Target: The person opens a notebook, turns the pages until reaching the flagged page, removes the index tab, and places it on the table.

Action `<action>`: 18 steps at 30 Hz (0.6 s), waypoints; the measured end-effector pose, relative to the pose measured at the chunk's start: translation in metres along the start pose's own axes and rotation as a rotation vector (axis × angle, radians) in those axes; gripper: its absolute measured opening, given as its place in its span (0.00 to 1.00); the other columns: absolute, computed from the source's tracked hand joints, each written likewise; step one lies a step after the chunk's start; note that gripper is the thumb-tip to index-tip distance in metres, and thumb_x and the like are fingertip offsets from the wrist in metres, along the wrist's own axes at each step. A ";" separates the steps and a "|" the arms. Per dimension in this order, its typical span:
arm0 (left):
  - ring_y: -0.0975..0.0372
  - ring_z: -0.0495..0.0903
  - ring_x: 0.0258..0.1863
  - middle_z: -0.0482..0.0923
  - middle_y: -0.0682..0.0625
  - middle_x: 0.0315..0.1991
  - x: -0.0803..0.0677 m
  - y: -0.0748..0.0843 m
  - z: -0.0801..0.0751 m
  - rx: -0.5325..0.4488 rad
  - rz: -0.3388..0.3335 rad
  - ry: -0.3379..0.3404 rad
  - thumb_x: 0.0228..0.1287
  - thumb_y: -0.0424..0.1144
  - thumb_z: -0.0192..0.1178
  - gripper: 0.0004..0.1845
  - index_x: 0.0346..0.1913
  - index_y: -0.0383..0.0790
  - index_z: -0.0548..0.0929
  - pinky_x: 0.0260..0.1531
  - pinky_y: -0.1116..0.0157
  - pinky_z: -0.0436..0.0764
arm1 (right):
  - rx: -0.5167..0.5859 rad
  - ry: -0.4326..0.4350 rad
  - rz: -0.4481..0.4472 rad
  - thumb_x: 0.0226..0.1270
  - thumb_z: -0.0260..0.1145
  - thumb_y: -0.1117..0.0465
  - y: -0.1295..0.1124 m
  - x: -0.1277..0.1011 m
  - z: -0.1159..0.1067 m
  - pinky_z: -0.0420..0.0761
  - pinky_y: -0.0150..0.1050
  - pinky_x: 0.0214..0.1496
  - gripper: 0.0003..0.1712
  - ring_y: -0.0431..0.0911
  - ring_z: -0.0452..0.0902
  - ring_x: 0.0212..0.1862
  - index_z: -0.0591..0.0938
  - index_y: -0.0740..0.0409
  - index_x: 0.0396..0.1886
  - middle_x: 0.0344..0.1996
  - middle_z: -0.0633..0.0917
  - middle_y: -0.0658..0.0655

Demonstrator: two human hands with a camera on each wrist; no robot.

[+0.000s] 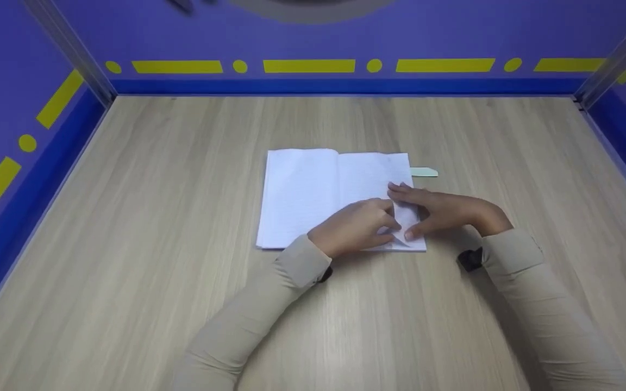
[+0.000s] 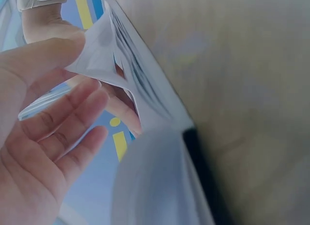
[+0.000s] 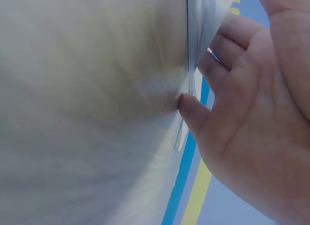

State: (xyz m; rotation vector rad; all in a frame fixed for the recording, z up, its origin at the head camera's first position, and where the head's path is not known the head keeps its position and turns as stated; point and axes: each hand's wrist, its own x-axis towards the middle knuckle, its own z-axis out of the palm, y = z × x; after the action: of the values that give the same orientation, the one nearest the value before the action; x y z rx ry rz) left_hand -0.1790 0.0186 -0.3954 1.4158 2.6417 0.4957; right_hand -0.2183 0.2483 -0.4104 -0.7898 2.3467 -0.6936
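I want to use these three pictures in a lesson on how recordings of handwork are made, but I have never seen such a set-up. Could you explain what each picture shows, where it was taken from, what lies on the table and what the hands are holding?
There is no machine here: a person works with two bare hands. The large picture comes from a camera on the person's head, looking down at a wooden table with purple walls around it. The other two come from cameras on each wrist, so they are very close and blurred.

On the table lies an open notebook with white lined pages. A pale green strip pokes out beside its right edge; what it is cannot be told.

The left hand and the right hand meet at the lower right corner of the notebook. In the left wrist view, the thumb and fingers pinch a lifted page corner. In the right wrist view, fingertips touch the page edges.
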 end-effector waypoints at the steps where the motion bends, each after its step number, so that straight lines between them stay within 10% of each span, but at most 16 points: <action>1: 0.63 0.80 0.44 0.82 0.50 0.45 -0.001 -0.001 0.000 0.008 0.010 0.008 0.66 0.39 0.60 0.12 0.49 0.44 0.87 0.48 0.69 0.78 | 0.002 0.002 0.003 0.56 0.71 0.44 0.000 -0.001 0.000 0.42 0.59 0.76 0.58 0.57 0.33 0.78 0.49 0.56 0.77 0.77 0.45 0.59; 18: 0.64 0.83 0.40 0.85 0.50 0.41 -0.014 -0.009 -0.007 0.103 0.070 0.191 0.68 0.35 0.56 0.12 0.51 0.40 0.84 0.45 0.69 0.80 | 0.027 0.126 -0.021 0.48 0.77 0.48 0.000 -0.006 -0.004 0.40 0.61 0.75 0.68 0.57 0.28 0.78 0.42 0.57 0.78 0.78 0.38 0.57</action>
State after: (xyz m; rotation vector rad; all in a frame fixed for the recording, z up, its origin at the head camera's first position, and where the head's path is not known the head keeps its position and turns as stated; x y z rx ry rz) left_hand -0.1797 0.0010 -0.3927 1.5696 2.8111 0.5344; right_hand -0.2167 0.2533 -0.4053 -0.7804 2.4392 -0.8028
